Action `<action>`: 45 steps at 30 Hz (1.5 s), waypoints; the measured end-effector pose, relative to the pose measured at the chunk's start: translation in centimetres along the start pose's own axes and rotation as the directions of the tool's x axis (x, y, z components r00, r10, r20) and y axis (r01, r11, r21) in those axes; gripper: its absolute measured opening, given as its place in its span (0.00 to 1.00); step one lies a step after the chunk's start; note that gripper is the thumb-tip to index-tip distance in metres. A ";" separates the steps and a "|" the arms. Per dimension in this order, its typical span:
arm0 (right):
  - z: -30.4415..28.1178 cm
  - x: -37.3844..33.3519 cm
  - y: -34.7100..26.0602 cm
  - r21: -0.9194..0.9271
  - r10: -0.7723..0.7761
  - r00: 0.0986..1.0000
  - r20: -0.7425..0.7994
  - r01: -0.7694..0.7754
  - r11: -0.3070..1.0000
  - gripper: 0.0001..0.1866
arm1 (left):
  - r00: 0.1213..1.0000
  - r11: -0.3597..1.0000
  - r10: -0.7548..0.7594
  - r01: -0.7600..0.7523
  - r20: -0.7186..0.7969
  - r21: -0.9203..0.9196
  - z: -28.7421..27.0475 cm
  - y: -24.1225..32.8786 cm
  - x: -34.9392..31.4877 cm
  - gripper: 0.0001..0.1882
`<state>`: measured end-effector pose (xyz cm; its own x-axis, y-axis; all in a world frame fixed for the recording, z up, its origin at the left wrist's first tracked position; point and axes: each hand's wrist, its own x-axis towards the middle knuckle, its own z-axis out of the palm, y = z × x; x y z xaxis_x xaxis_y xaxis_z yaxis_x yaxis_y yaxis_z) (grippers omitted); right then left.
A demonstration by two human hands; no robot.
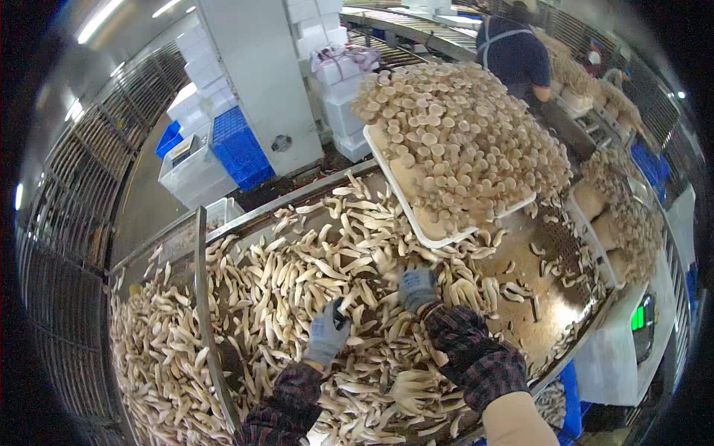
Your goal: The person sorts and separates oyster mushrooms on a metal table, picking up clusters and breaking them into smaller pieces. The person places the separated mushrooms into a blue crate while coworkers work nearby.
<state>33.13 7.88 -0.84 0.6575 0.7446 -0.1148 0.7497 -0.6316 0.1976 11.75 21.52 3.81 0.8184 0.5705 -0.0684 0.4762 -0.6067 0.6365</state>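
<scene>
Loose pale mushrooms [297, 275] with long thick stems cover the metal-edged table in front of me. My left hand [326, 336], in a grey-blue glove, is low over the heap with its fingers curled. A small dark patch shows between its thumb and fingers; I cannot make out what it is. My right hand [418, 288], gloved alike, reaches in among the mushrooms below a white tray [401, 204]; its fingertips are hidden and the spot beside them is blurred. A dense cluster of brown-capped mushrooms [468, 141] fills that tray. Joined stems [467, 290] lie right of my right hand.
A metal divider [204, 312] separates another mushroom heap [160, 364] on the left. A second loaded tray [595, 238] and a white scale [621, 342] with a green display stand right. Blue crates [239, 149] sit by a pillar [260, 82]. A co-worker [513, 56] stands beyond the tray.
</scene>
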 end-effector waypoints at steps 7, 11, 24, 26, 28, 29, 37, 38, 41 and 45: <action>-2.8 -4.4 -4.0 0.885 -0.177 0.932 0.316 -0.357 -0.299 0.27 | 0.929 0.802 0.085 0.152 0.361 -0.578 1.1 2.1 1.9 0.49; -4.3 -4.7 -3.3 0.983 -0.222 0.968 0.117 -0.145 -0.114 0.19 | 0.926 0.548 0.122 0.237 0.358 -0.802 2.6 0.4 2.3 0.43; -1.8 2.6 -0.6 0.232 -0.178 0.976 -0.123 0.203 0.951 0.42 | 0.968 0.980 0.153 -0.123 -0.198 0.156 -4.6 -0.6 2.6 0.36; -0.2 1.8 -1.1 0.354 -0.146 0.989 0.035 0.125 0.927 0.40 | 0.996 0.965 -0.046 0.064 0.078 -0.254 -4.7 0.6 2.2 0.38; 0.3 -0.2 -2.7 0.576 -0.064 0.990 0.125 -0.020 0.817 0.36 | 1.000 0.999 0.007 -0.008 -0.014 -0.053 -3.7 0.7 0.6 0.39; 0.4 -0.6 -2.8 0.788 -0.287 0.919 0.270 -0.039 0.615 0.36 | 0.997 0.962 0.070 -0.063 -0.017 0.264 -3.4 0.3 0.1 0.41; -1.0 12.2 1.5 0.021 0.107 0.964 -0.242 -0.105 0.994 0.47 | 0.734 0.715 -0.655 0.679 -0.182 0.166 -10.7 -12.4 2.5 0.58; -4.4 11.5 -4.6 0.041 0.173 0.985 0.015 -0.174 0.984 0.47 | 0.710 0.702 -0.654 0.698 -0.263 0.139 -10.1 -14.8 -0.3 0.57; -5.3 6.8 -10.1 0.399 -0.022 0.970 0.243 -0.080 0.913 0.42 | 0.815 0.812 -0.563 0.576 -0.135 0.092 -9.2 -11.2 -1.6 0.45; -2.1 0.8 -9.2 0.957 -0.227 0.963 0.147 -0.080 0.280 0.33 | 0.958 0.960 -0.239 0.209 -0.159 -0.188 -6.6 -10.2 -3.2 0.31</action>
<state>26.57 14.72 -0.71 0.4739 0.8285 -0.2983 0.2291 -0.4431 -0.8667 2.13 29.54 2.62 0.6187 0.7797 -0.0958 0.5676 -0.3594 0.7408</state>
